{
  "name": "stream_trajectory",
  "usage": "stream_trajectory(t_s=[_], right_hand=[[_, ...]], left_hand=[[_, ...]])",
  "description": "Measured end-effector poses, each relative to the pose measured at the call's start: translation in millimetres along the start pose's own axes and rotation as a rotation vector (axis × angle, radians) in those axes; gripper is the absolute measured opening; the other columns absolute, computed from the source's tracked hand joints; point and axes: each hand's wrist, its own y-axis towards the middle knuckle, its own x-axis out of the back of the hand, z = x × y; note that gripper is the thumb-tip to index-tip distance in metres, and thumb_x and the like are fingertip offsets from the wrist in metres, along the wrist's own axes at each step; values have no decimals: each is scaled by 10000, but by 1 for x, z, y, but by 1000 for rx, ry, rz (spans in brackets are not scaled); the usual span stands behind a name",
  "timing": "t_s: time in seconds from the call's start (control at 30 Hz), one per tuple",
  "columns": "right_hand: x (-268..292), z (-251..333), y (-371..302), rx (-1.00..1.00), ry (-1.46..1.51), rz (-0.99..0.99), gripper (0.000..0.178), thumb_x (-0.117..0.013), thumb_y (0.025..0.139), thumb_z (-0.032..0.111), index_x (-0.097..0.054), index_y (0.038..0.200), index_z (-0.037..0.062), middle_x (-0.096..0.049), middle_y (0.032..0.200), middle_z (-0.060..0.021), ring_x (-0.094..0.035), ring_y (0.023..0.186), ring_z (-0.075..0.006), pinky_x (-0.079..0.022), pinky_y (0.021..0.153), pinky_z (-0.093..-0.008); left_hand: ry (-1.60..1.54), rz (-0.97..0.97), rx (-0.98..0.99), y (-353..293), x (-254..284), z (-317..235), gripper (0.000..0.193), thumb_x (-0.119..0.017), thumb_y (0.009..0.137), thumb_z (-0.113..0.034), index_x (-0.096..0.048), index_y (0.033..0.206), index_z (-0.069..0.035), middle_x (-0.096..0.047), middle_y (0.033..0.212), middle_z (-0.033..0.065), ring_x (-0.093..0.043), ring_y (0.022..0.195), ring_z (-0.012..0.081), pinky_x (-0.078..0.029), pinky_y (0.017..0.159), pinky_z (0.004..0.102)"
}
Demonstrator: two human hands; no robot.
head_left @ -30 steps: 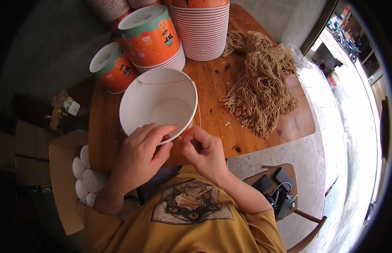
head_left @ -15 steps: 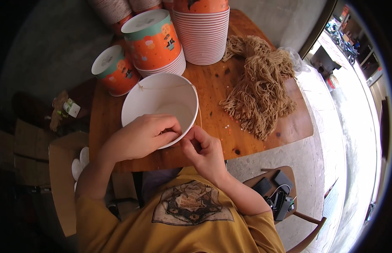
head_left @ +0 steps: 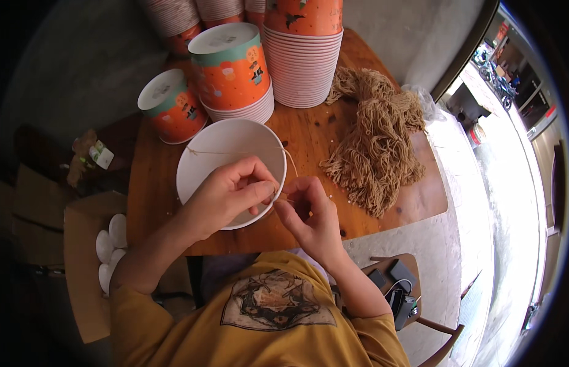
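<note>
A white-lined paper bucket (head_left: pixel 198 174) stands tilted toward me at the table's near edge. A thin tan string (head_left: pixel 217 152) runs across its mouth and loops outside the right rim. My left hand (head_left: pixel 232 194) reaches over the mouth, thumb and fingers pinched together at the right rim; what lies between them is hidden. Just outside that rim, my right hand (head_left: pixel 314 223) pinches the string, its fingertips close to the left ones. A short piece of string shows between the two hands.
Upturned orange and green buckets (head_left: pixel 232 73) and a tall nested stack (head_left: pixel 301 67) stand behind. A bundle of tan strings (head_left: pixel 382 144) lies on the wooden table (head_left: pixel 146 202) at right. A cardboard box (head_left: pixel 82 244) with white discs (head_left: pixel 117 231) sits lower left, a chair (head_left: pixel 388 269) lower right.
My left hand has risen from inside the bucket to its right rim, fingers now in a pinch. My right hand has shifted slightly right, and string now shows between the hands.
</note>
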Motion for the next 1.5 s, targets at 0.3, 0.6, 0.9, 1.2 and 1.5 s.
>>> stream_trajectory(t_s=[0.3, 0.6, 0.9, 1.2, 1.5], right_hand=[[11, -2, 25, 6, -55, 6, 189, -683, 894, 107, -546, 995, 23, -582, 702, -21, -528, 590, -88, -441, 547, -244], [44, 31, 50, 235, -55, 312, 130, -612, 911, 47, -556, 1024, 13, -615, 799, -47, -568, 680, -107, -473, 644, -249], [43, 29, 80, 202, -58, 423, 112, -551, 927, 12, -553, 1038, 24, -602, 806, -32, -562, 690, -93, -472, 640, -256], [45, 7, 71, 187, -178, 209, 75, -576, 937, 13, -555, 1009, 20, -599, 860, -22, -560, 745, -83, -467, 673, -239], [47, 4, 49, 438, -377, 95, 168, -712, 809, -10, -596, 926, 26, -609, 847, -60, -579, 706, -193, -487, 639, -295]], left_hand=[[-416, 7, 20, 22, 6, 5, 134, -529, 988, -177, -591, 983, -59, -599, 886, 7, -538, 786, 62, -447, 706, 209], [-217, 48, 23, 30, 2, 4, 131, -570, 981, -117, -574, 1076, -28, -594, 877, 5, -547, 774, 76, -474, 734, 224], [-115, -2, -72, 37, -6, 18, 197, -614, 961, -158, -646, 1055, 11, -632, 938, 10, -566, 881, 71, -463, 815, 236], [-18, 109, 88, 35, -2, 2, 161, -610, 959, -185, -623, 980, -26, -574, 847, -28, -505, 774, 49, -425, 704, 210], [-149, 87, 87, 37, -4, 3, 137, -604, 951, -174, -607, 959, -38, -561, 827, -31, -490, 737, 50, -405, 660, 204]])
